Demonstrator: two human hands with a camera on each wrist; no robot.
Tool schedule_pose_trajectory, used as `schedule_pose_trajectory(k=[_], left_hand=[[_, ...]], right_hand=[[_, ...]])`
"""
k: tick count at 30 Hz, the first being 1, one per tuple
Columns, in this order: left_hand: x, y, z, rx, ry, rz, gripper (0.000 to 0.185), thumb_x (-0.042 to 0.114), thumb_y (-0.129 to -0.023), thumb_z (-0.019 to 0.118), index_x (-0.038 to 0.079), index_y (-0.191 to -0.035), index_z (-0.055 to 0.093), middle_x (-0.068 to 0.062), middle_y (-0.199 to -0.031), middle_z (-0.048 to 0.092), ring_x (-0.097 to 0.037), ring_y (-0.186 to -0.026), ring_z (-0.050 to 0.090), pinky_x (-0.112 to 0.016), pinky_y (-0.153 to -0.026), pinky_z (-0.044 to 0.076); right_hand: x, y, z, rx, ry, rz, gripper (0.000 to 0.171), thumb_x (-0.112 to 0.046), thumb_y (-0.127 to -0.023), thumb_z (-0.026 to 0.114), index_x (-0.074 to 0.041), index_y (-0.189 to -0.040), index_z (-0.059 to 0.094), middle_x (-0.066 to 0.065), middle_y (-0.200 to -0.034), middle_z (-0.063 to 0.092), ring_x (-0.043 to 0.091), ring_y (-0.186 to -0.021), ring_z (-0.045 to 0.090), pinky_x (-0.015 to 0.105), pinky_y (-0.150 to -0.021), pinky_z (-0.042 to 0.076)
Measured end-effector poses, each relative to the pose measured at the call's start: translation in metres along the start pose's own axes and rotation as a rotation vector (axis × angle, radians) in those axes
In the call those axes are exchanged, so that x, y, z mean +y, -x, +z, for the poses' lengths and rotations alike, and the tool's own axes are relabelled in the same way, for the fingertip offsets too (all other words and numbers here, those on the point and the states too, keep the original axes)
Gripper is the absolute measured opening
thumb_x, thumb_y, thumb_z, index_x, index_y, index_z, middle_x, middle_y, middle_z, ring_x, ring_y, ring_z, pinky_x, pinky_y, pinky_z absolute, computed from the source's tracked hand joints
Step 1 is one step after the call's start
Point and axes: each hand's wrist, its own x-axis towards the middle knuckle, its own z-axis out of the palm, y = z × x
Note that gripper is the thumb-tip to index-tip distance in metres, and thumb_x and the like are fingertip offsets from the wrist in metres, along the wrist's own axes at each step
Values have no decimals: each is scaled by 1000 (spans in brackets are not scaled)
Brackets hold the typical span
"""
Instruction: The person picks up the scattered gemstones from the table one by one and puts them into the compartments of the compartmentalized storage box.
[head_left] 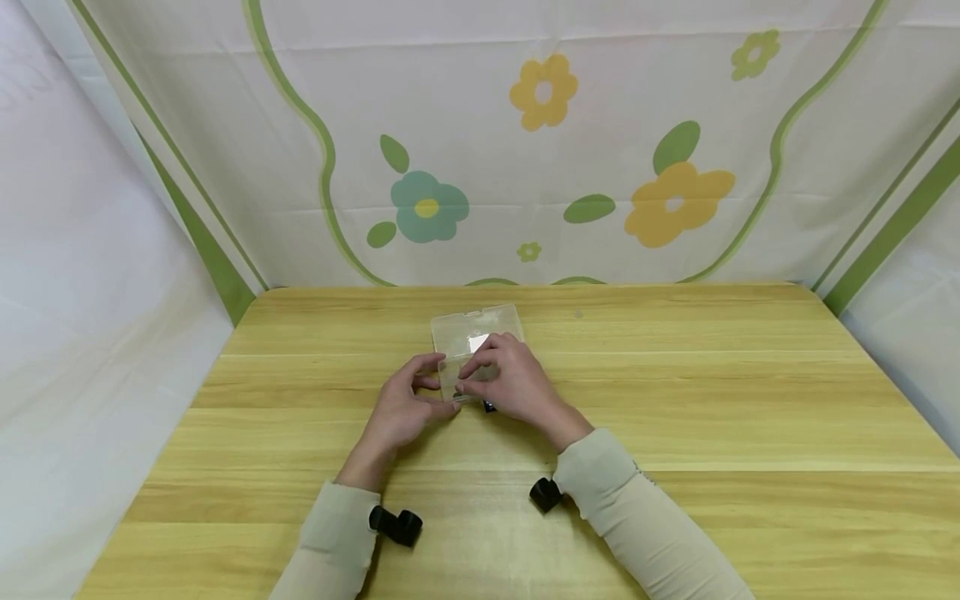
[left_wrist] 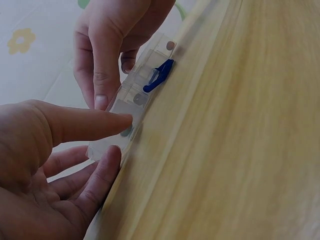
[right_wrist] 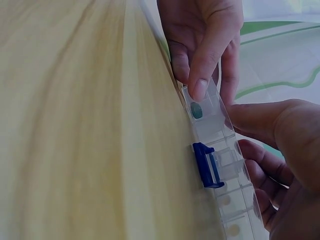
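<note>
A small clear plastic box (head_left: 480, 321) with several compartments lies in the middle of the wooden table (head_left: 675, 400). A blue latch (left_wrist: 159, 75) (right_wrist: 206, 165) sits on its front wall. Small round pieces show inside the compartments, one of them green (right_wrist: 196, 110). My left hand (head_left: 408, 408) (left_wrist: 60, 130) pinches the box's front left corner between thumb and a finger. My right hand (head_left: 510, 383) (left_wrist: 107, 40) lies over the lid with curled fingers, its thumb on the front edge beside the latch. My hands cover most of the box's near half.
Black wrist cameras (head_left: 396, 525) (head_left: 545, 494) sit by my sleeves. A floral cloth (head_left: 540, 167) hangs behind the table and white cloth walls close in both sides. Bare tabletop lies to the left and right of the box.
</note>
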Motion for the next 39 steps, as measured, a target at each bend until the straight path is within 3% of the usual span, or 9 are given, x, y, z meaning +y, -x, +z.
schedule_pose_trajectory(k=[20, 26, 39], left_hand=[[0, 0, 0, 2, -2, -12, 75, 4, -84, 89, 16, -152, 59, -19, -128, 68, -28, -107, 70, -37, -91, 57], [0, -1, 1, 1, -6, -12, 76, 3, -85, 89, 17, -153, 59, -15, -143, 65, -30, -113, 68, -38, -93, 56], [0, -1, 1, -2, -7, -13, 75, 4, -85, 88, 16, -153, 58, -16, -142, 64, -30, -110, 70, -41, -94, 58]], right_hand=[[6, -3, -2, -4, -8, -23, 5, -22, -90, 89, -20, -94, 85, -2, -101, 75, 21, -101, 62, 40, -90, 51], [7, -3, -5, 24, -33, -61, 4, -19, -90, 87, -18, -94, 85, -4, -96, 76, 20, -97, 63, 38, -88, 51], [8, -4, -9, 52, -61, -28, 5, -20, -91, 86, -17, -95, 85, -4, -97, 76, 19, -96, 64, 34, -82, 51]])
